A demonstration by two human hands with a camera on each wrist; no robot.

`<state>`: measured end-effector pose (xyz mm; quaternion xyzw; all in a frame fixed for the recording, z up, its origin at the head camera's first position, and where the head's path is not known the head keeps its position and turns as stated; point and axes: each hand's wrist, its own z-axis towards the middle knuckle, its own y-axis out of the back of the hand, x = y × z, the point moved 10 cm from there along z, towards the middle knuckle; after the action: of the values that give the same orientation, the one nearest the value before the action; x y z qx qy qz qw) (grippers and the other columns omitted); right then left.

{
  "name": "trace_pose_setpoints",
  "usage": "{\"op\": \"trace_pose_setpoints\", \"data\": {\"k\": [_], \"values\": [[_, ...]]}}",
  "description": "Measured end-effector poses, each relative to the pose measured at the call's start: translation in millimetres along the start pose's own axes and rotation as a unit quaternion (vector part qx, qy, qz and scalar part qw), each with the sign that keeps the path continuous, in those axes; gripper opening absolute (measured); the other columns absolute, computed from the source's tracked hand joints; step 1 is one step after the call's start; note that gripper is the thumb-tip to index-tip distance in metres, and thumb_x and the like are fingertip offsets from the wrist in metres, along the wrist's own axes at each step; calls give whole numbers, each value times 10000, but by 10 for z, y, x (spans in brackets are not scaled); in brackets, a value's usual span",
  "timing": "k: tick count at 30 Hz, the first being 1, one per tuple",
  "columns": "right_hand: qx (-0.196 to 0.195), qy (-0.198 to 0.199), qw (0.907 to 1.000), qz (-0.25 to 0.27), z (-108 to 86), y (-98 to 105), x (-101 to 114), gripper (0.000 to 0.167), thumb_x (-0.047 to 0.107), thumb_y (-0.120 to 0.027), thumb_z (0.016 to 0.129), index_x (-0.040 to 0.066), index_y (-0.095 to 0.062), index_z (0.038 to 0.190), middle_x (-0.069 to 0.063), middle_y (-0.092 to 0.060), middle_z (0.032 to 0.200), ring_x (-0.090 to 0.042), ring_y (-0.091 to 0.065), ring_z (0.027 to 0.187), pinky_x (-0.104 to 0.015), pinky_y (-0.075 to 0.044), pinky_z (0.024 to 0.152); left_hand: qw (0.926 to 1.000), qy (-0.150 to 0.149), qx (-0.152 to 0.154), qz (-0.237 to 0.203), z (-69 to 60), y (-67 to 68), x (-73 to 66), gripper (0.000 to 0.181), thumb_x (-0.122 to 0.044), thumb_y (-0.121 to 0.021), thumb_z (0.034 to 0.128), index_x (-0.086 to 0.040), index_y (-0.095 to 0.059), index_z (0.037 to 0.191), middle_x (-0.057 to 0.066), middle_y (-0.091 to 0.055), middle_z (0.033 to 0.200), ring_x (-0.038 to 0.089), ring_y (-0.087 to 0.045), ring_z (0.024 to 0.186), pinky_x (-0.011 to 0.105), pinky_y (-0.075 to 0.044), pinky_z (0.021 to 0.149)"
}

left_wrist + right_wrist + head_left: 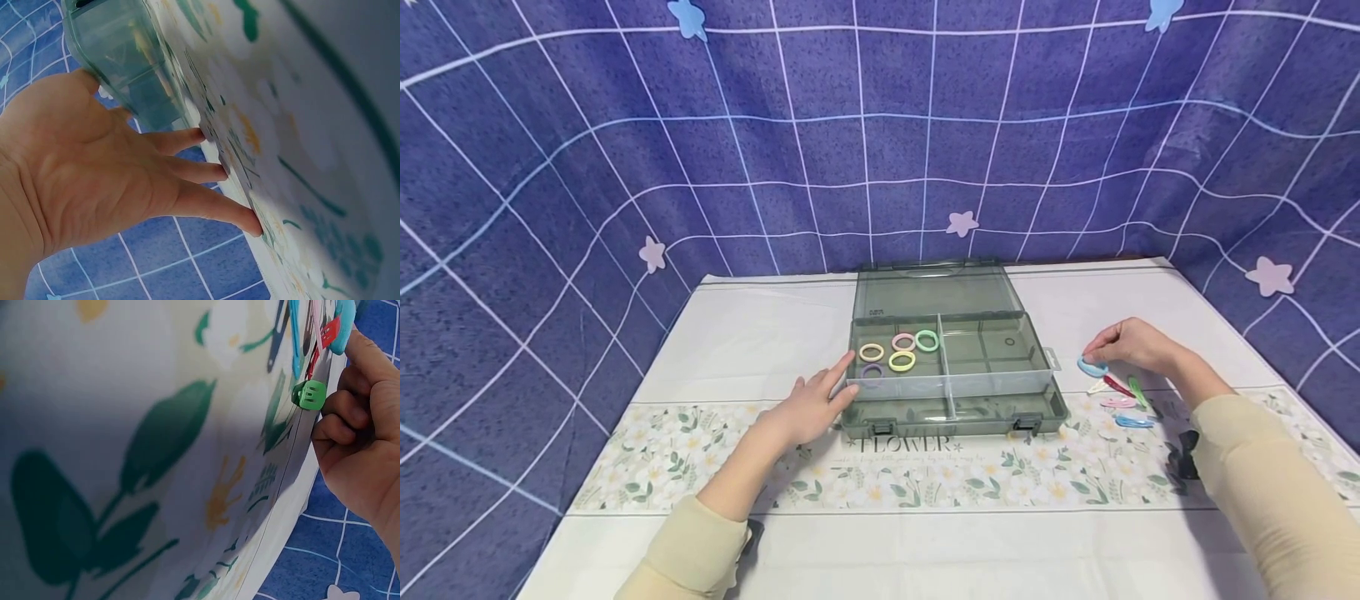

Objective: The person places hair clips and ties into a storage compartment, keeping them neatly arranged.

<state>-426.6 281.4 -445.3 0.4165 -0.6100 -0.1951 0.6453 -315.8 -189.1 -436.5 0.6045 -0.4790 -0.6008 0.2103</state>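
Between thumb and fingers, my right hand (1133, 343) pinches a light blue hair tie (1092, 367), also seen in the right wrist view at the top right. Just below it on the cloth lie several snap hair clips: a red one (1118, 386), a green one (1137, 392), a pink one (1117, 402) and a blue one (1133, 422). My left hand (808, 410) touches the left side of the grey see-through box (955, 429), its other fingertips on the tablecloth. Several hair ties, including a mint green one (927, 341) and a purple one (872, 375), lie in the box's left compartment.
The box's lid (936, 292) lies folded open towards the back. A divider (945, 367) splits the box, and its right compartment (988, 346) shows bare floor. A flowered cloth (925, 492) covers the table; a blue checked curtain (895, 150) hangs behind.
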Motion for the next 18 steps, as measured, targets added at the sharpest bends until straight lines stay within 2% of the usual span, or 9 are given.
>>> {"op": "trace_pose_setpoints", "data": {"k": [9, 18], "values": [[-42, -16, 10000, 58, 29, 13, 16, 210, 253, -804, 891, 49, -808, 939, -35, -768, 932, -80, -621, 881, -181, -436, 787, 10000, -55, -50, 19, 0, -6, 8, 667, -499, -294, 1097, -212, -57, 1651, 201, -230, 1643, 441, -153, 1508, 649, 40, 1184], [-145, 93, 9997, 171, 135, 114, 203, 196, 220, -756, 931, 42, -808, 993, -23, -772, 941, -46, -616, 913, -182, -447, 824, 10000, -69, -45, 39, 15, -5, 11, 666, -496, -298, 1098, -222, -48, 1651, 193, -231, 1645, 440, -159, 1507, 644, 35, 1188]]}}
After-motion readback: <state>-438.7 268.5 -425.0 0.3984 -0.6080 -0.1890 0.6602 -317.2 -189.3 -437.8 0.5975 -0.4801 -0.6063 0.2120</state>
